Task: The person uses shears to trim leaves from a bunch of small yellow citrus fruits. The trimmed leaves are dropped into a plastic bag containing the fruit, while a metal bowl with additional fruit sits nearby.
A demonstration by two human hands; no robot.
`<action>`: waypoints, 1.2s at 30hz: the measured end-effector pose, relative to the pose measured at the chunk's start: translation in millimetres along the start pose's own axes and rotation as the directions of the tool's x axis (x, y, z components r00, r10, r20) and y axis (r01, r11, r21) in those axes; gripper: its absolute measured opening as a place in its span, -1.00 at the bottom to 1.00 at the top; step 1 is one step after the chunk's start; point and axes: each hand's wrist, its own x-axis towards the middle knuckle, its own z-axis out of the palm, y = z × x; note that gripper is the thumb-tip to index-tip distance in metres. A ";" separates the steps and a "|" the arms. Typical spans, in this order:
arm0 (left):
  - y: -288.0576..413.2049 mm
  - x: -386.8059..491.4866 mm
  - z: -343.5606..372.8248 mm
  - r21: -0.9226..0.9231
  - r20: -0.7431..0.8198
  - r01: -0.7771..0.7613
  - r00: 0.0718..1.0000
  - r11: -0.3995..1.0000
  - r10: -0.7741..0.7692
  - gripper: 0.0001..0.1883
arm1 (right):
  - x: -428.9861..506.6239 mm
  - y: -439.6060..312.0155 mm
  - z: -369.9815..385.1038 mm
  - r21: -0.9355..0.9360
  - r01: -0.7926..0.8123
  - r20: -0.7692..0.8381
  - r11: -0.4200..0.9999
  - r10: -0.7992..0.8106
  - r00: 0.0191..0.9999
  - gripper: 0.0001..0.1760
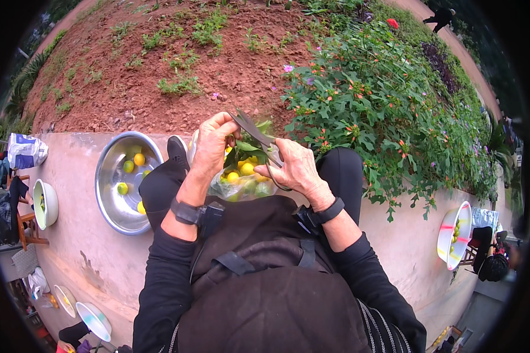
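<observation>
Both hands are raised above a clear plastic bag of yellow and green citrus fruit between the knees. Dark-bladed scissors are in my right hand; their handle loop shows below its thumb, and the blades point up and left. My left hand is pinched near the blade tips, beside green leaves; what lies between its fingers is hidden. More green leaves stand behind and under the blades, above the fruit.
A large metal basin with several citrus fruits stands left of the left knee. Flowering bushes grow at the right, and bare red soil lies ahead. Other people sit at both sides near a pale green basin and a white basin.
</observation>
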 end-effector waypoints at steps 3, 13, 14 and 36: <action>0.5 -8.4 2.9 0.021 0.004 0.025 1.000 0.999 -0.025 -0.94 | -6.2 -6.4 0.7 0.044 0.037 -0.054 0.998 -0.035 0.998 -0.36; -18.7 -0.2 -2.5 0.073 0.007 0.024 1.000 0.997 -0.024 -0.97 | -9.2 -3.4 9.1 0.150 -0.089 0.056 0.985 0.082 0.995 -0.50; -19.7 -0.1 -2.0 0.046 0.004 0.019 1.000 0.999 -0.019 -0.96 | -8.3 -4.1 9.0 0.168 -0.082 0.034 0.982 0.078 0.996 -0.52; -9.4 -30.2 1.0 -0.046 0.014 0.010 1.000 0.999 -0.010 -0.94 | -38.1 -7.7 -8.8 0.149 -0.059 0.051 0.987 0.052 0.997 -0.37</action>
